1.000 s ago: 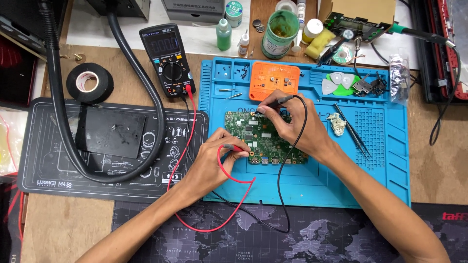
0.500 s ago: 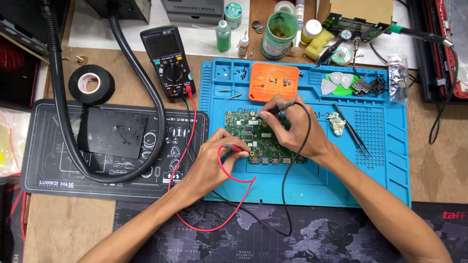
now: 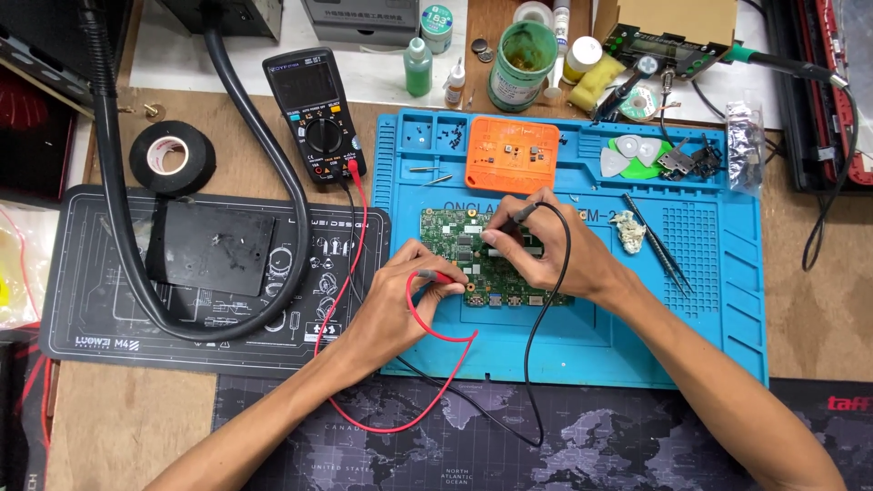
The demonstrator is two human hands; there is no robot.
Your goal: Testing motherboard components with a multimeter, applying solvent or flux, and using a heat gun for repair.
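- The left hand [image 3: 400, 295] pinches the red probe [image 3: 439, 275], fingers closed on it, tip at the circuit board's near edge.
- The right hand [image 3: 546, 250] grips the black probe [image 3: 520, 215] over the green circuit board [image 3: 455, 241], which lies on the blue mat [image 3: 691, 309].
- Farther off, the multimeter [image 3: 314, 114] lies beside the mat.

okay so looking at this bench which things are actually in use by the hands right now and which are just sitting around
In use: green circuit board, red probe in left hand, black probe in right hand, multimeter, blue mat.

Lying about: tape roll, orange tray, tweezers, green bottle, flux tub.
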